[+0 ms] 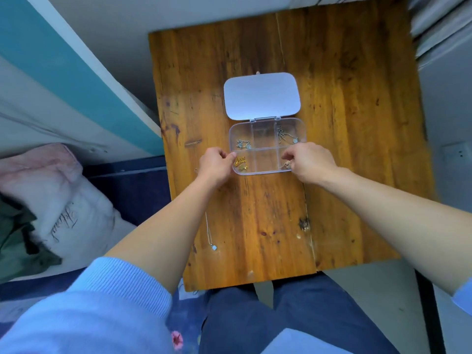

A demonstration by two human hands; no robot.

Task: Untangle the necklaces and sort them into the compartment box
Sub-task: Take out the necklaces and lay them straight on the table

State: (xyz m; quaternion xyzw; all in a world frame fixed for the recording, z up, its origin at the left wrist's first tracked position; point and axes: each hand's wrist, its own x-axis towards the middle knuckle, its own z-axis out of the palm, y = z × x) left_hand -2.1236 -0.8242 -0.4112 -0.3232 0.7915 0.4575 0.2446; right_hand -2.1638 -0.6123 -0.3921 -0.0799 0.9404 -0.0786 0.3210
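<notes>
A clear compartment box point(265, 148) lies open on the wooden table point(332, 123), its white lid point(261, 95) folded back. A silver necklace point(243, 144) sits in the far left compartment, another silver necklace point(286, 135) in the far right one, and a gold necklace point(241, 163) in the near left one. My left hand point(215, 166) pinches the box's left edge. My right hand point(310, 162) holds a rose-gold necklace point(287, 164) over the near right compartment. A thin silver necklace with a pale pendant point(211, 237) lies loose on the table beside my left forearm.
A small dark tangled item point(304, 223) rests on the table at the near right. A pale pillow point(63, 208) and bedding lie to the left of the table. My legs in dark trousers point(281, 315) are under the table's near edge.
</notes>
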